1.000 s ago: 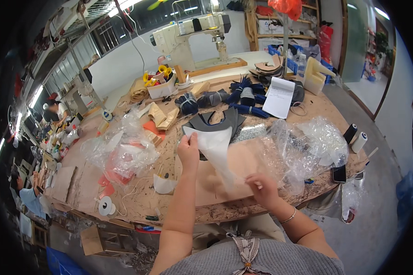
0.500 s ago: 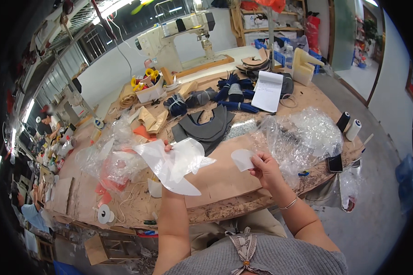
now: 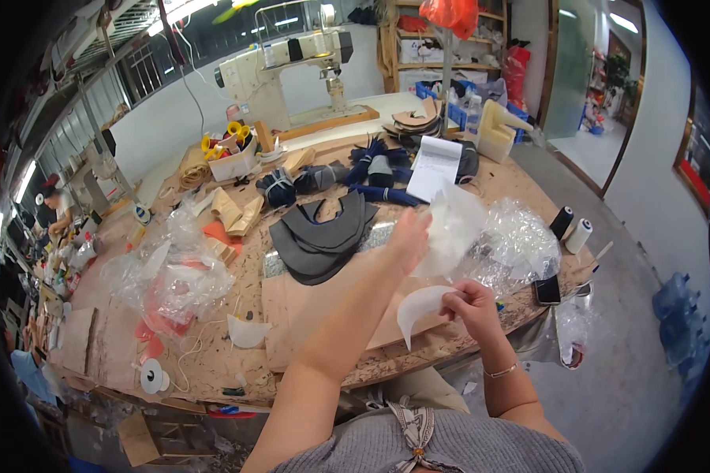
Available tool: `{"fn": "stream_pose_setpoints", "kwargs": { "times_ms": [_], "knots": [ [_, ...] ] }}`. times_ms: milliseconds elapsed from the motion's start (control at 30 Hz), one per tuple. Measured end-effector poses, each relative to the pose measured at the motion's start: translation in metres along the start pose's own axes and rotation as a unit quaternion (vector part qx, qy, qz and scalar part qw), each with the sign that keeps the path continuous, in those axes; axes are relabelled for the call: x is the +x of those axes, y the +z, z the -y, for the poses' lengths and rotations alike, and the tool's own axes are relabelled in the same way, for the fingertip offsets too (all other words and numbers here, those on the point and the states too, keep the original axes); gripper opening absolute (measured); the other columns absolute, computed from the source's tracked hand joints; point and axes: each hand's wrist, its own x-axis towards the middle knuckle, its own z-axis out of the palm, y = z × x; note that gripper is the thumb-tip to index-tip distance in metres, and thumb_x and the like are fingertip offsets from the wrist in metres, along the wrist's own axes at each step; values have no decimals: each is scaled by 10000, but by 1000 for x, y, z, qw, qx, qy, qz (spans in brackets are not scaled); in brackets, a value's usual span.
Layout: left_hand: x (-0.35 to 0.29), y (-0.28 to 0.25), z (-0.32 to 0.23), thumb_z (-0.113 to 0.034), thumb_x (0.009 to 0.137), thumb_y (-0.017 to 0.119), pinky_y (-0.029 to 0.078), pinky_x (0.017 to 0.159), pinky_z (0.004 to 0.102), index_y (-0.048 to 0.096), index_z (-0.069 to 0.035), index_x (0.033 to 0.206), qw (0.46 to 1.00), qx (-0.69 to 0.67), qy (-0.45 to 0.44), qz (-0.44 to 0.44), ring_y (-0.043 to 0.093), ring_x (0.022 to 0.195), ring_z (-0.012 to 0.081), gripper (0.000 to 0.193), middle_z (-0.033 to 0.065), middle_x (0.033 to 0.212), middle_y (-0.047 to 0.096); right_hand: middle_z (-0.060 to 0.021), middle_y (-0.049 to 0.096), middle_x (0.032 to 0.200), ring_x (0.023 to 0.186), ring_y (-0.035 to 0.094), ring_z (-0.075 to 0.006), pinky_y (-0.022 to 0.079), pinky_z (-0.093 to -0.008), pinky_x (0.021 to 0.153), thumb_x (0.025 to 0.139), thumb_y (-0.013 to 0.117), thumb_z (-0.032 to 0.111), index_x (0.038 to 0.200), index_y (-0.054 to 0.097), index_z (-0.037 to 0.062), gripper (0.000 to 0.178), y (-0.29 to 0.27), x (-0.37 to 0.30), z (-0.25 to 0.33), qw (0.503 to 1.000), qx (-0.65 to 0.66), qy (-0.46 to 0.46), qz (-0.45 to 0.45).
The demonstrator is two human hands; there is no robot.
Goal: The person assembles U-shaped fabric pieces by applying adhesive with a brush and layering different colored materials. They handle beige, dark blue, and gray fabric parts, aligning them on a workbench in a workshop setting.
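Between the thumb and fingers of my right hand (image 3: 472, 306) is a thin white crescent-shaped piece (image 3: 420, 309), its pointed end hanging over the table's near edge. My left hand (image 3: 409, 236), somewhat blurred, reaches across to the right with several loose white cut sheets (image 3: 456, 225) at its fingers. They hang above the crumpled clear plastic (image 3: 521, 236) and partly cover it. Left of my left forearm lies a stack of dark grey curved pieces (image 3: 323, 244). A smaller white piece (image 3: 247, 333) rests on the brown board's left side.
More crumpled plastic (image 3: 173, 276) covers the table's left part, beside a white spool (image 3: 154, 377). Behind are tied dark blue bundles (image 3: 375, 165), a notepad (image 3: 435, 169) and a sewing machine (image 3: 284, 79). Thread cones (image 3: 578, 235) and a phone (image 3: 547, 291) sit at the right edge.
My left hand has swung from left to right with the white sheets, uncovering the small white piece on the left. My right hand still pinches a white piece, now showing its full crescent. The view has shifted.
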Motion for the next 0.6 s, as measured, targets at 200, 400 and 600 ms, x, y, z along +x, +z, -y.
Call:
{"fn": "stream_pose_setpoints", "kwargs": {
  "times_ms": [200, 400, 600],
  "knots": [
    [-86, -40, -8, -320, 963, 549, 361, 1023, 323, 326, -18, 1430, 916, 200, -38, 346, 469, 1191, 144, 599, 77, 1310, 497, -102, 652, 1004, 898, 664, -215, 544, -302, 744, 716, 689, -122, 841, 666, 55, 218, -24, 12, -2, 923, -204, -325, -16],
    [-123, -84, -26, -273, 904, 657, 467, 775, 220, 593, -10, 1139, 936, 183, -108, 281, 589, 885, 80, 359, 28, 995, 642, -125, 630, 1117, 952, 662, -261, 554, -328, 792, 716, 662, -139, 827, 666, 63, 230, 3, 20, -5, 920, -201, -336, 39],
    [-127, -93, -22, -239, 870, 700, 424, 533, 190, 658, -23, 945, 960, 237, -93, 115, 543, 610, 51, 233, 11, 764, 637, -108, 588, 1178, 1003, 631, -205, 550, -315, 807, 919, 527, -6, 1160, 553, 24, 244, 19, 22, -31, 980, 198, 13, 13]
  ]
}}
